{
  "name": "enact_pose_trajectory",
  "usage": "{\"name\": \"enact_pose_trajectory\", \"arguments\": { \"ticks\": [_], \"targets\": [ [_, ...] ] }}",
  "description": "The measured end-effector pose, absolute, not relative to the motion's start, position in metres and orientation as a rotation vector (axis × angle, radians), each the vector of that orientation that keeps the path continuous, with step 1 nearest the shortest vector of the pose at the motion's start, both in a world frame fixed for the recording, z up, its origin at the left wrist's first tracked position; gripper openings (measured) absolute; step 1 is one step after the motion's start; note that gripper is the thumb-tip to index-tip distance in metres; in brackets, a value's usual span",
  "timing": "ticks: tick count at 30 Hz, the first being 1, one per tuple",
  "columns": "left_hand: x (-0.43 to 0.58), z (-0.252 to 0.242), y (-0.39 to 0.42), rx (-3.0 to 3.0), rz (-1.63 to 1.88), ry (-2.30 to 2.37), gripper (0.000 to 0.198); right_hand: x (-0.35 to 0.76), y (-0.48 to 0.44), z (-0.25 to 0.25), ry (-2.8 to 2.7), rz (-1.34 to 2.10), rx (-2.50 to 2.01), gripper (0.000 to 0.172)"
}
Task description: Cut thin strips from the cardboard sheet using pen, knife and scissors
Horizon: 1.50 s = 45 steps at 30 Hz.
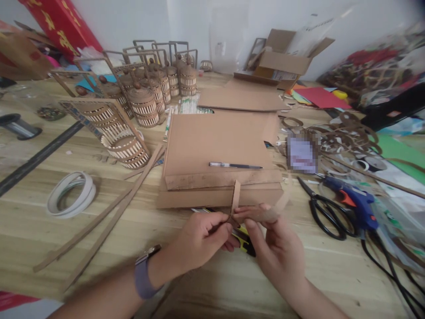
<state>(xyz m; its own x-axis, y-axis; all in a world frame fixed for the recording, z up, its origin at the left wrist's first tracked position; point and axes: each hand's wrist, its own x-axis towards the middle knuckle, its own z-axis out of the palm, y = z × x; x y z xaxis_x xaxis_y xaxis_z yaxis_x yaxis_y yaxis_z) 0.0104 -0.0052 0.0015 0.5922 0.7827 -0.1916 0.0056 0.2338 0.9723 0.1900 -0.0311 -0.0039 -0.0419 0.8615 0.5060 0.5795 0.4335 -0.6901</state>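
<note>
Upper left: red box with gold characters, too skewed to read. Left of frame: tape roll lies flat on the wooden table, with long cardboard strips beside it, probably spare stock kept within reach. Slatted cardboard lanterns stand clustered behind, clear of the work zone. Centre: stack of cardboard sheets with a pen on top. Bottom centre, just in front of the stack: left hand, fingers closed, pinches the bent cardboard strip at its corner. The right hand grips the same strip, fingers curled around it; the two-hand hold likely keeps the bend steady. A yellow-black tool lies under the hands, type unclear. Right: scissors and blue glue gun lie side by side, handy. No readable labels; the blurred patch is illegible.
</note>
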Motion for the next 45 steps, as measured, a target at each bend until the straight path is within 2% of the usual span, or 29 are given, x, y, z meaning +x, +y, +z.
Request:
{"name": "enact_pose_trajectory", "arguments": {
  "ticks": [12,19,26,31,38,45],
  "targets": [
    [0.009,0.0,-0.003,1.375,0.7,0.823,0.034,0.184,-0.024,0.007,-1.954,0.042,-1.116,0.012],
    [0.008,0.001,-0.006,1.309,0.62,0.759,0.04,0.188,-0.029,0.006,-1.748,0.354,-1.216,0.01],
    [0.01,0.001,-0.002,1.356,0.69,0.816,0.041,0.183,-0.025,0.006,-1.933,0.15,-1.075,0.008],
    [0.01,0.001,-0.003,1.361,0.7,0.821,0.04,0.184,-0.025,0.007,-1.957,0.072,-1.104,0.013],
    [0.009,0.004,-0.005,1.322,0.652,0.746,0.035,0.189,-0.031,0.001,-1.71,0.382,-1.279,0.013],
    [0.009,0.001,0.0,1.351,0.679,0.807,0.034,0.184,-0.027,0.005,-1.906,0.222,-1.13,0.006]
  ]
}}
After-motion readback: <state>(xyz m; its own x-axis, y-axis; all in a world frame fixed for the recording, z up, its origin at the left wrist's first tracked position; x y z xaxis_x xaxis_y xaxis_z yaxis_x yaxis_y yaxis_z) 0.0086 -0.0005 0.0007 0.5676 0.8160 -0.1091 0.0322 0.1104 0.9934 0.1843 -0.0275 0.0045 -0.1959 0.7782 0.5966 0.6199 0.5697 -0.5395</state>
